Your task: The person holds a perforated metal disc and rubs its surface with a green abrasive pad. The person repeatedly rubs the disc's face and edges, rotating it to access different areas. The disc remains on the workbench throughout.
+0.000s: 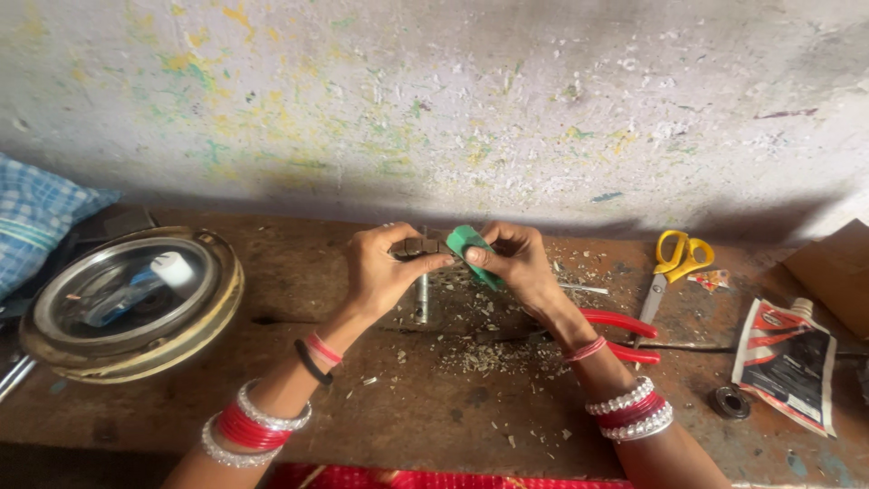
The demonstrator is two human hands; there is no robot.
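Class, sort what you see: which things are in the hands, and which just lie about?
In hand:
left hand on small metal piece
right hand holding green piece

Lying about:
scissors
red pliers
steel plate
tube
blue cloth

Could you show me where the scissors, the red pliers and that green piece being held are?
scissors (674, 263): head view, on the yellow handles.
red pliers (625, 322): head view, on the upper red handle.
green piece (471, 243): head view, on its top, pinched by the right hand (516, 263).
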